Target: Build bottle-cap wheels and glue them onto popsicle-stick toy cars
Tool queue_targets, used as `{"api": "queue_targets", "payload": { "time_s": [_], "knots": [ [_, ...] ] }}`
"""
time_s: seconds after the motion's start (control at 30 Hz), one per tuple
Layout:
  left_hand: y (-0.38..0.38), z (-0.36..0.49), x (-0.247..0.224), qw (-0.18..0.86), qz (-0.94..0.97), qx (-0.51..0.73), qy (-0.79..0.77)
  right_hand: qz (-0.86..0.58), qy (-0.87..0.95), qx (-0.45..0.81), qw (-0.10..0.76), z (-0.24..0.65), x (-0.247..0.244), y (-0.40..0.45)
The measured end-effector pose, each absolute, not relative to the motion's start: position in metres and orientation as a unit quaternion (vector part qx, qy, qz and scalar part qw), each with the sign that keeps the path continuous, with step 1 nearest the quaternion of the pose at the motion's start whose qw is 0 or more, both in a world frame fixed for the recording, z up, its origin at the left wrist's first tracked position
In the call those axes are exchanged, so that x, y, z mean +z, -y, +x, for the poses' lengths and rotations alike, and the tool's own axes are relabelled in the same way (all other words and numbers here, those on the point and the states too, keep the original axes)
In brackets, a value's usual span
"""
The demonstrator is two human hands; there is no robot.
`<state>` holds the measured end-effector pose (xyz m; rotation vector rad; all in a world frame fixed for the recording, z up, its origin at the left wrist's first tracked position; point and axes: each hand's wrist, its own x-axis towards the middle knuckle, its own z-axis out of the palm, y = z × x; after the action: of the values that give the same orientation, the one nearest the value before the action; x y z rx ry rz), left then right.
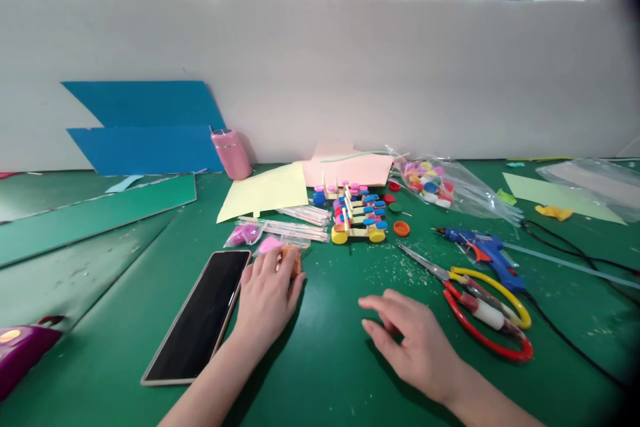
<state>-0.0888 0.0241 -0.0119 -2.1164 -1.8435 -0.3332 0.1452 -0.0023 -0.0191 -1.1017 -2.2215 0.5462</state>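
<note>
My left hand (267, 297) reaches over the table, its fingers and thumb closed around a small orange packet (299, 267) that is partly hidden. Beside it lie a pink packet (269, 244) and a purple packet (244, 235) in clear wrap. My right hand (413, 337) hovers low over the green table with thumb and fingers apart, holding nothing. Ahead stands a cluster of small wooden-stick toy cars (357, 213) with bottle-cap wheels. A loose orange bottle cap (401, 228) lies to their right.
Large scissors (470, 280) with red and yellow handles and a blue glue gun (485, 250) with a black cord lie at right. A phone (197, 320) is at left. Behind are a bag of bottle caps (435, 180), yellow paper (270, 190), wrapped sticks (290, 228) and a pink tumbler (231, 155).
</note>
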Motion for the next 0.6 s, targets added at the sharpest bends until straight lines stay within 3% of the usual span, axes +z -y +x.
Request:
{"api": "queue_targets", "payload": {
  "time_s": [0.37,0.6],
  "knots": [
    [-0.034,-0.100,-0.018,0.198,-0.736,-0.089,0.642,-0.400,0.840,0.255,0.263,0.144,-0.023,0.000],
    [-0.041,-0.104,-0.019,0.163,-0.752,-0.115,0.628,-0.399,0.831,0.266,0.283,0.143,-0.024,0.000]
  ]
}}
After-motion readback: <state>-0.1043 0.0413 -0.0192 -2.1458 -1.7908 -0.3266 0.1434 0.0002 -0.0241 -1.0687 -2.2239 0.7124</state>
